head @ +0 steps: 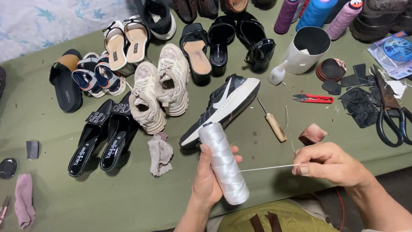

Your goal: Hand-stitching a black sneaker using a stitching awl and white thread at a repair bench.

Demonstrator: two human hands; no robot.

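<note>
1. one green table cover (pixel 51 202), spread wide and bearing everything else.
2. many shoes, paired in rows at the far side: cream chunky sneakers (pixel 159 88), black heeled mules (pixel 105 133), sandals, slides.
3. one black sneaker with white sole (pixel 223 107), lying on its side just beyond the spool.
4. one white cylindrical cup (pixel 307 49), near coloured thread cones (pixel 315 13).
5. one pair of black shears (pixel 392 116) at the right edge, among dark leather scraps.
6. one white thread spool (pixel 225 165), held upright and tilted over the table's near edge; looks light, glossy and likely slippery, so best taken round its middle.
7. left hand (pixel 208 180), clenched about the spool's lower half.
8. right hand (pixel 330 165), fingertips pinched on the thread.
9. one awl with wooden handle (pixel 274 124), lying beside the sneaker.
10. one pair of red snips (pixel 314 99).
11. one white thread (pixel 268 168), taut between spool and right hand; thin, limp unless tensioned.
</note>
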